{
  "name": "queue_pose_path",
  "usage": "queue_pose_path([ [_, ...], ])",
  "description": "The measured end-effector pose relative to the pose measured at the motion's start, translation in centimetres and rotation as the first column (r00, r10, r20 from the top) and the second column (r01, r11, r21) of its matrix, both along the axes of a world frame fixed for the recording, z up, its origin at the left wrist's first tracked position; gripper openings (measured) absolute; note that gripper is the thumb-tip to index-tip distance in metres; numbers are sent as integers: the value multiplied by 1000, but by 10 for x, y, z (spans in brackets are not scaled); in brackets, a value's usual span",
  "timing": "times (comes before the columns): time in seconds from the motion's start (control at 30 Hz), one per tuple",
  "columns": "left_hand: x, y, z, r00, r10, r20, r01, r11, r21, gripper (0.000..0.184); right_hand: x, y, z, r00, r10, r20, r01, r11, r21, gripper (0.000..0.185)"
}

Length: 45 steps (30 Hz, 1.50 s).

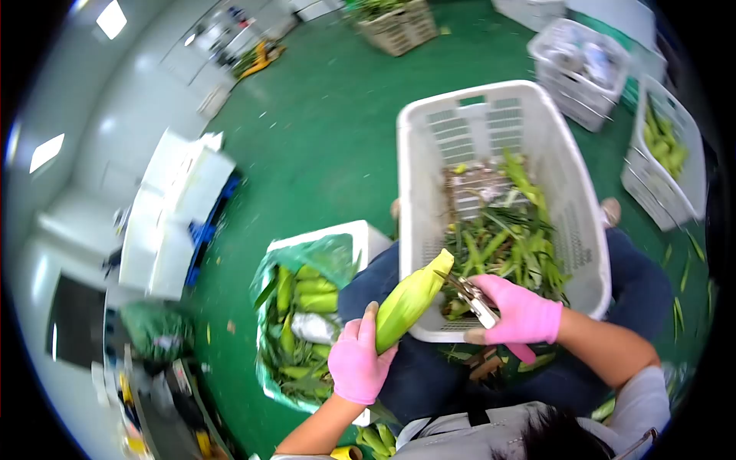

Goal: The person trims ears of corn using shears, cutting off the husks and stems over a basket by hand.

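My left hand [359, 360], in a pink glove, is closed around the lower part of a husked-in corn cob [406, 305], which tilts up to the right. In my right hand [521, 309], also pink-gloved, is a pair of pruning shears [477, 301]. Their blades are at the upper end of the cob; whether they touch it I cannot tell. Both hands are over the near edge of a large white plastic crate [571, 176], which holds green husk and leaf scraps [498, 249].
Left of my legs, a white box lined with a green bag [318, 253] holds several corn cobs [316, 295]. Another white basket [663, 180] with cobs stands at the right. White boxes [172, 215] rest on a blue pallet farther left. Leaf scraps [678, 322] lie on the green floor.
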<state>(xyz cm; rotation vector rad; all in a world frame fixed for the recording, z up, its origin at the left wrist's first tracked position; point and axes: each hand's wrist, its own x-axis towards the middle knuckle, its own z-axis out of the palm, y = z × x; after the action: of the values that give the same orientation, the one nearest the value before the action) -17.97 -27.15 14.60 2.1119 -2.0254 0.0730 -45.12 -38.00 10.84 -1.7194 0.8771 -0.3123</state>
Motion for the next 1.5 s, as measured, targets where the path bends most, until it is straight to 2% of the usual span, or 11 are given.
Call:
queue_pose_path([
  [0.13, -29, -20, -10, 966, -240, 94, 245, 968, -48, 76, -34, -13, -16, 989, -144, 41, 133, 969, 207, 86],
  [0.3, -51, -44, -21, 973, -227, -50, 230, 972, 55, 84, -50, -17, -36, 960, -278, 34, 271, 953, 134, 74],
  [0.4, -55, -64, -21, 940, -201, -277, 263, 941, 212, 91, -55, -22, -58, 957, -290, -6, 285, 945, -162, 50],
  [0.5, -42, -94, -33, 462, 124, -878, 431, 834, 344, 80, -63, -22, -77, 915, -401, 44, 396, 914, 83, 28],
  [0.57, -37, -106, -32, 285, 522, -804, 468, 656, 592, 65, -63, -27, -84, 821, -520, 236, 443, 840, 312, 15],
  [0.7, -70, -129, -23, -93, 359, -929, 446, 849, 284, 62, -77, -36, -71, 535, -752, 385, 374, 619, 690, 13],
  [0.8, -83, -150, -23, -304, 157, -940, 367, 929, 36, 74, -97, -27, -28, 505, -711, 489, 278, 670, 689, 33],
  [1.03, -108, -148, -31, -157, -270, -950, 41, 959, -279, 75, -67, 41, 13, 666, -499, 555, 37, 765, 643, 69],
  [1.27, -126, -95, -47, -231, -195, -953, -88, 980, -179, 66, -11, 50, -37, 571, -677, 464, 108, 622, 775, 66],
  [1.4, -126, -76, -52, -321, -147, -936, -62, 989, -134, 60, -31, 33, -31, 745, -512, 428, 336, 842, 422, 59],
  [1.5, -118, -77, -55, -433, -121, -893, -20, 992, -125, 56, -38, 30, -34, 821, -449, 352, 290, 860, 420, 44],
])
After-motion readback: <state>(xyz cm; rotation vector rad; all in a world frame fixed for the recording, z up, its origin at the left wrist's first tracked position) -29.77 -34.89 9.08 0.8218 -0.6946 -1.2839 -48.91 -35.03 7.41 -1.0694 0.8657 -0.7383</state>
